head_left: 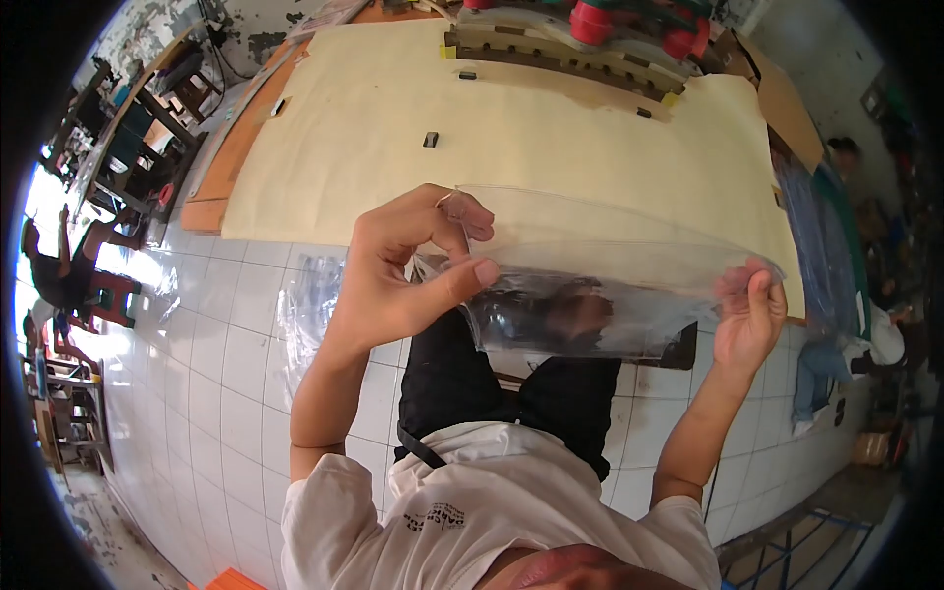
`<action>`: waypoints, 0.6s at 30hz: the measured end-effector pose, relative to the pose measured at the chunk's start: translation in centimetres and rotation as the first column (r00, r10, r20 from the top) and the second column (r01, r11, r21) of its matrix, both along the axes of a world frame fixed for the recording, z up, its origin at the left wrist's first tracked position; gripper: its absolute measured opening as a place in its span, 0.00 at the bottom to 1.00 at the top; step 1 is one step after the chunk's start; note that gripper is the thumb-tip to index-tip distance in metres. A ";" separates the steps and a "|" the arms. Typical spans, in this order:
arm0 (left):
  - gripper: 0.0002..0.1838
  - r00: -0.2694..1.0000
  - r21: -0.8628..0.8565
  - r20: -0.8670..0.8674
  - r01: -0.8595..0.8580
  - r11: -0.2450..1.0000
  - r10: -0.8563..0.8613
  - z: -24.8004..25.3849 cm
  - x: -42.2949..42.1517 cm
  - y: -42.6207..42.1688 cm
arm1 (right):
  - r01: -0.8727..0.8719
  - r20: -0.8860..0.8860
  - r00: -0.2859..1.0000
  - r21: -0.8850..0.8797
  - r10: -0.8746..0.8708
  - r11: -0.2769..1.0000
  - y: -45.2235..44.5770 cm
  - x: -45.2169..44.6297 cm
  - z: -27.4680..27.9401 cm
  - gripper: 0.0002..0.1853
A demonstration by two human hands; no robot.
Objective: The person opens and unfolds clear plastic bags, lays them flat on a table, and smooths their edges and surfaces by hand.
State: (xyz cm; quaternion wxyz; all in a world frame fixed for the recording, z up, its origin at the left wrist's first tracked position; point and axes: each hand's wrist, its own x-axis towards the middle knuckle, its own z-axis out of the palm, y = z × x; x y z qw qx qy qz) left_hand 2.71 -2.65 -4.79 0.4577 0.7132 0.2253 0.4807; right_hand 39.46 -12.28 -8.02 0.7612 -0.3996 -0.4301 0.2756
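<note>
A clear plastic sleeve (580, 329) is held up in front of my lap, stretched between both hands. Its upper layer stands apart from the lower one along the long side. My left hand (403, 270) curls around the left end, fingertips behind the film and thumb at the near side. At the other end, my right hand (752, 315) pinches the corner between thumb and fingers. Part of the film's outline is hard to make out because it is transparent.
A table covered in cream paper (364, 108) lies ahead, with small dark blocks (431, 140) on it. At its back are a slotted wooden bar (560, 61) and a machine with red parts (592, 22). More clear plastic (313, 305) hangs at left. Other people sit at both sides.
</note>
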 end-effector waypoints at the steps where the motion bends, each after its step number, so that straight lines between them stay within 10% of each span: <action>1: 0.11 1.000 -0.003 0.010 -0.005 1.000 0.005 0.1 0.0 0.1 | 0.026 -0.019 0.999 -0.026 -0.026 0.999 -0.1 -0.3 0.3 0.15; 18: 0.24 0.981 0.233 0.185 0.014 0.972 -0.059 -1.9 -0.7 1.3 | -0.021 -0.122 0.992 -0.030 0.017 0.999 -0.1 0.7 0.0 0.13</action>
